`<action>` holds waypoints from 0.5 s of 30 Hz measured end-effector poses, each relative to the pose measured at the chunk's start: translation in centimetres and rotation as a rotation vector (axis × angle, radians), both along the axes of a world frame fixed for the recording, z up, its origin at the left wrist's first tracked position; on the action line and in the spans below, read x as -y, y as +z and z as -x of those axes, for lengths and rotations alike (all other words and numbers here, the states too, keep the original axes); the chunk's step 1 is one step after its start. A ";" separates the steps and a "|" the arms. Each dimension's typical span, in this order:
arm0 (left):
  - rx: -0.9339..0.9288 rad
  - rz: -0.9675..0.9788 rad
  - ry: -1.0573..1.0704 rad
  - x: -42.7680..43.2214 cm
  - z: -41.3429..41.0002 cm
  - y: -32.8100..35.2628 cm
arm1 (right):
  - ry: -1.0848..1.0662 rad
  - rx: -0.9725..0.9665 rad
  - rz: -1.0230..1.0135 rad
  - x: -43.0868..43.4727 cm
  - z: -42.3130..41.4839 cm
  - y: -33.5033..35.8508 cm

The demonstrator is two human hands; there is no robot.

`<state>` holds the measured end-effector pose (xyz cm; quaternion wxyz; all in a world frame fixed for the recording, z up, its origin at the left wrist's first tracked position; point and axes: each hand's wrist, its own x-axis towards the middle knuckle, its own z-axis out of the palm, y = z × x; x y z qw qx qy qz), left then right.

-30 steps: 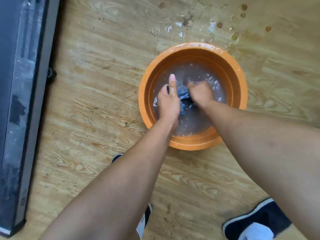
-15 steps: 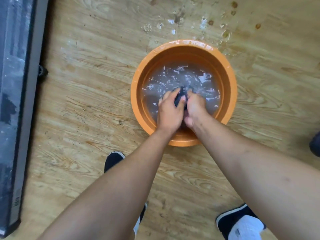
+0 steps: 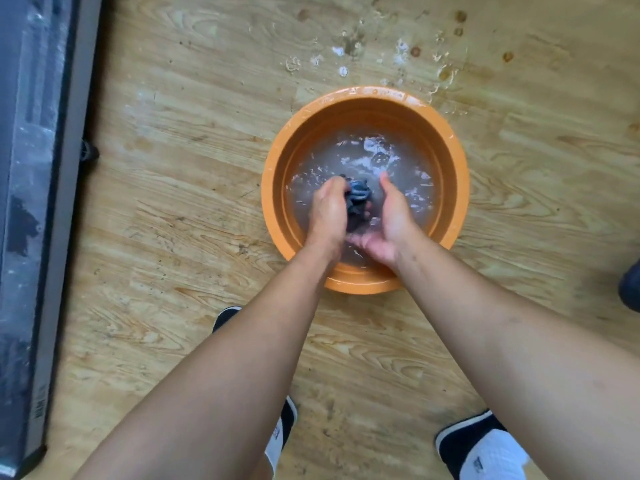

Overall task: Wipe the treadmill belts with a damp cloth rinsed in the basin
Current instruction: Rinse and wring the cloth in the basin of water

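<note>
The cloth point(image 3: 358, 199) sits bunched at the water in the basin point(image 3: 367, 98), left hand point(image 3: 327, 211) clenched around it, right hand point(image 3: 389, 220) loose-fingered just beside. Soaked, it looks limp, heavy-ish and drippy (best gripped as one wad, I'd say).

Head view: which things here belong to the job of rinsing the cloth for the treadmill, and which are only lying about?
Belong to the job: cloth, gripped by the left hand; right hand, palm toward it; orange basin of water; treadmill at left edge.
Only lying about: water splashes on the wooden floor; shoes; dark object at right edge.
</note>
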<state>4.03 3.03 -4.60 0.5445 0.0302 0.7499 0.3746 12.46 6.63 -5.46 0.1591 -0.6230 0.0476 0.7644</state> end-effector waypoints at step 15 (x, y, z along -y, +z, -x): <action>-0.587 -0.302 -1.257 3.1 1.5 3.9 | 0.167 0.375 -0.221 -2.7 0.7 0.0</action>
